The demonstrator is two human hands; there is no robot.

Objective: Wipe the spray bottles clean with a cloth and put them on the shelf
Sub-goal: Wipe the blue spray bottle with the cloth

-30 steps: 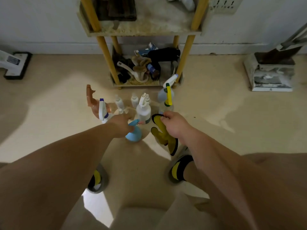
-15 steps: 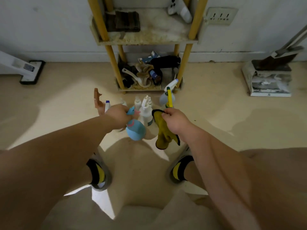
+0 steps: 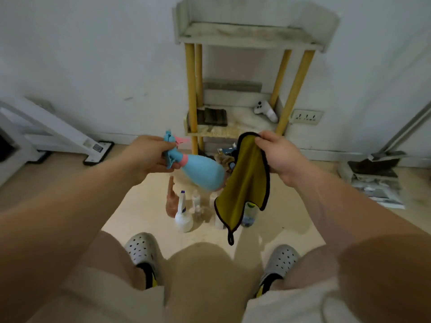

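The left hand point(image 3: 149, 155) had its grip wrapped around the neck and trigger head of the blue spray bottle point(image 3: 200, 171), holding it tilted in the air with the base pointing to the right and away. The right hand point(image 3: 277, 155) pinched the top edge of the yellow cloth point(image 3: 245, 183) between thumb and fingers, so the cloth hung loose just right of the bottle, its edge overlapping the base in this view; whether they touched could not be told.

The wiping looked about to begin. To do it well, the cloth would likely need to be bunched into the palm and wrapped around the bottle's body, not left dangling, while the left hand turned the bottle by the neck so every side was reached. The trigger head, covered by the fingers, would call for a change of grip later.

On the floor point(image 3: 291, 217) below the hands, near the person's feet, stood the other bottles: a white one with a purple cap point(image 3: 183, 217), a brownish translucent one point(image 3: 171, 203) to its left, small clear ones point(image 3: 198, 206), and one partly hidden behind the cloth point(image 3: 249, 214). None looked wiped yet.

Farther off against the wall stood the shelf point(image 3: 233, 129). Its middle level held a dark folded item point(image 3: 214, 116) on the left and a white controller-like object point(image 3: 265, 110) on the right; the lowest level held a jumble too hidden to name. The top level's surface could not be seen.
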